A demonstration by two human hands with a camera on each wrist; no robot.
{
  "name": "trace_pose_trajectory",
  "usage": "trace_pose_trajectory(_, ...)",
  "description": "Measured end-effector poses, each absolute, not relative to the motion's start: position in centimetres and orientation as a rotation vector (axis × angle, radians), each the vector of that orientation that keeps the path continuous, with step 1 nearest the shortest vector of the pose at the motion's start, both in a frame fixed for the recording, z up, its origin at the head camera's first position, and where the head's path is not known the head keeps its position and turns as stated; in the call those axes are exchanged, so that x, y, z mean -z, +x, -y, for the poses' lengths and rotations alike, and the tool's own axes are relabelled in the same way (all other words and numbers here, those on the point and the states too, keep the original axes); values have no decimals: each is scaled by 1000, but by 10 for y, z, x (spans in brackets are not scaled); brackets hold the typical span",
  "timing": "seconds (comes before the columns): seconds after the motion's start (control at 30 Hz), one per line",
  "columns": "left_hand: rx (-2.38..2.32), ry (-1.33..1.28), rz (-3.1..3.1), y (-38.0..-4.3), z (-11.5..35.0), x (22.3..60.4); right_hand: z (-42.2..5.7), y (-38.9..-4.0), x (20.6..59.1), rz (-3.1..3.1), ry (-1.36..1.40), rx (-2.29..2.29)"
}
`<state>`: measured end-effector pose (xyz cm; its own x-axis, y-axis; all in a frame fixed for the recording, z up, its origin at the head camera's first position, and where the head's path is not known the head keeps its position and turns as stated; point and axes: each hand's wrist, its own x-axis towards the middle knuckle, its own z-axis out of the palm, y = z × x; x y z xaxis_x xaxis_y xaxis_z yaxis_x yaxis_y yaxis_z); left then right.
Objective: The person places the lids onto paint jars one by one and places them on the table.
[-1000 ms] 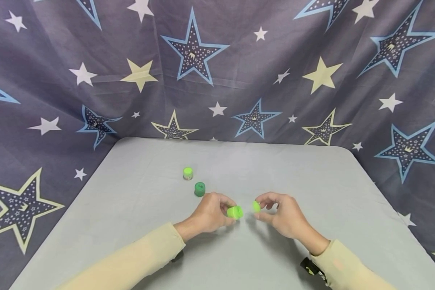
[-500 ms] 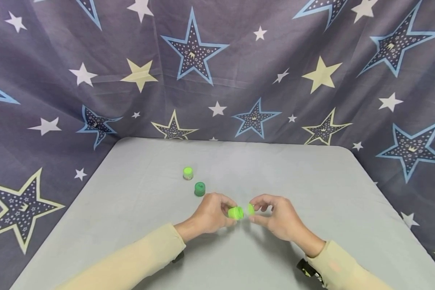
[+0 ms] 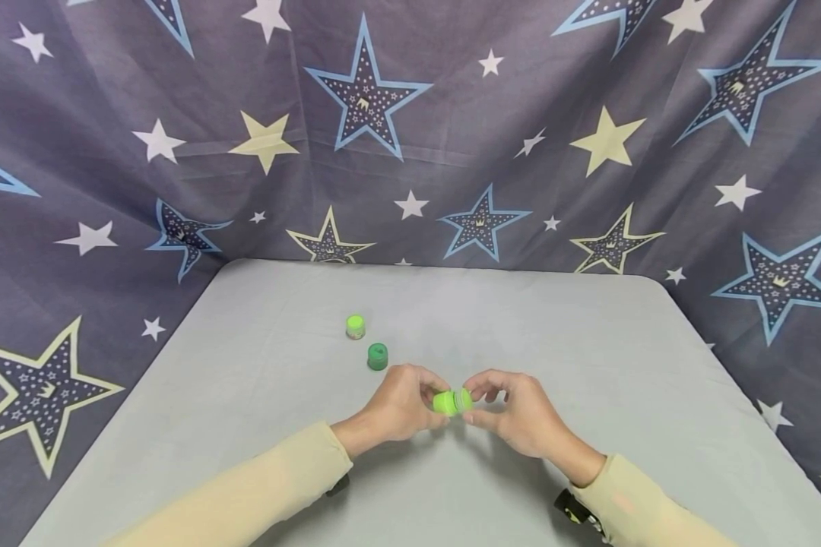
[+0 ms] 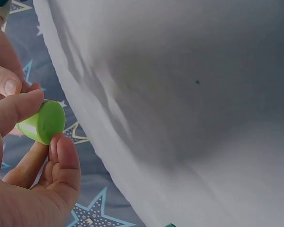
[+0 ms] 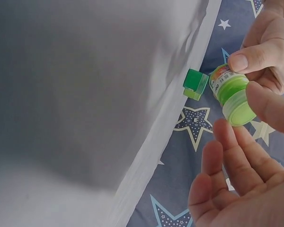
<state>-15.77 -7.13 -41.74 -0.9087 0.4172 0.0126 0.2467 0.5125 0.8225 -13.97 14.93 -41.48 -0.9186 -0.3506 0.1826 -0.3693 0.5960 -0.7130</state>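
From the head camera, both hands meet low over the near middle of the grey desk: the left hand pinches a small bright green jar held on its side, and the right hand pinches the green cap against the jar's mouth, so jar and cap touch end to end between the fingertips. Holding the jar sideways lets each hand grip one end. Farther left on the desk stand a dark green cap and, beyond it, a light green capped jar, well apart from the hands. In the left wrist view, thumb and fingers curl round the jar's base. In the right wrist view, the cap sits on the labelled jar, pinched between thumb and fingers; the dark green cap shows behind.
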Motion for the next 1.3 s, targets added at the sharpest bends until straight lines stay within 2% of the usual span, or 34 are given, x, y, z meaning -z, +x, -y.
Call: trace_pose_trajectory(1.3,-1365,611,-2555,-156,67,414,-144,-142,419,2809,601,-1195)
